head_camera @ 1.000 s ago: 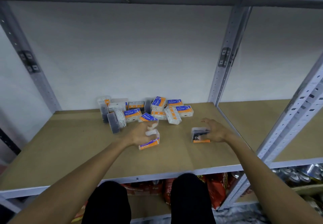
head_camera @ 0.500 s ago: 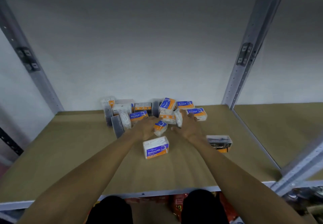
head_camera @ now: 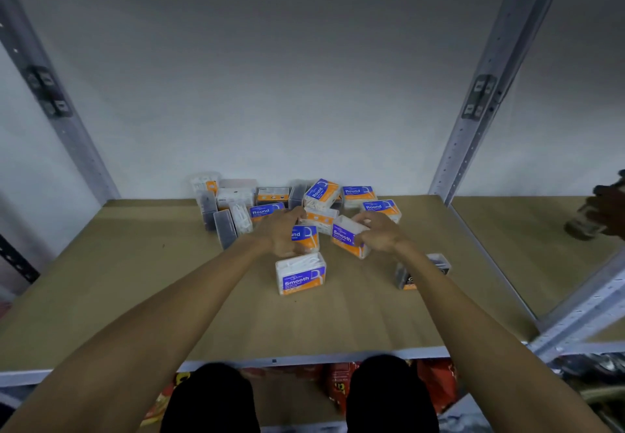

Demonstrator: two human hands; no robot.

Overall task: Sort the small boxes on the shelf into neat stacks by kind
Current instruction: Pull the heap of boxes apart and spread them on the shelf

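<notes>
R hand [head_camera: 380, 235] grip closed on a "Smooth" box [head_camera: 348, 236], held tilted just off the shelf [head_camera: 135, 280]. L hand [head_camera: 282, 233] grip wrapped on a "Round" box [head_camera: 306, 236], touching the pile [head_camera: 304, 202] behind. Lone "Smooth" box [head_camera: 301, 277] just below the grips, upright. Dark box [head_camera: 422, 270] to the right, partly behind R forearm. Open board left + along front edge.

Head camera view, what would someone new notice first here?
Two bare arms reach across the wooden shelf into a jumble of small boxes against the back wall. The right hand holds a Smooth box; the left hand rests on another box. A second Smooth box stands alone nearer the front.
</notes>
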